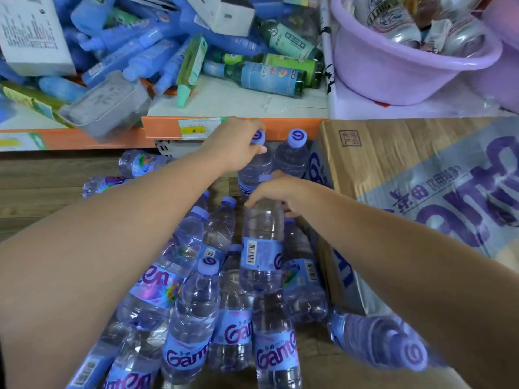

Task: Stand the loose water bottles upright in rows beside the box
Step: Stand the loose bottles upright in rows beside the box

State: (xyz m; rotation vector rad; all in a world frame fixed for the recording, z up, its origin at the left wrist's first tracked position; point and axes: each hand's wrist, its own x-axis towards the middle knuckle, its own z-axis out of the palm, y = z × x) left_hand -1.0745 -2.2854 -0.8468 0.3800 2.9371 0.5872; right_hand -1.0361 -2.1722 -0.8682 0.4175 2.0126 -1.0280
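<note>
The left hand (238,144) closes around the neck of an upright water bottle (254,169) just below its purple cap (257,137); the fingers hide most of the neck; a second upright bottle (292,158) stands just beside it, next to the cardboard box (393,164). The right hand (280,193) grips the top of another bottle (262,242), whose cap is hidden under the palm; whether its base rests on the floor (42,175) cannot be told, as other bottles cover it. A cluster of Ganten bottles (196,313) crowds the lower middle, some leaning, their bases cut off by the frame edge; two bottles (137,164) lie on their sides on the wooden floor at left, partly behind the left forearm; one blurred bottle (384,343) lies by the box corner, under the right arm. Above, a shelf (233,127) with an orange edge carries jumbled blue and green bottles, and a purple basin (407,66) holds cans; labels there are too blurred to read.
</note>
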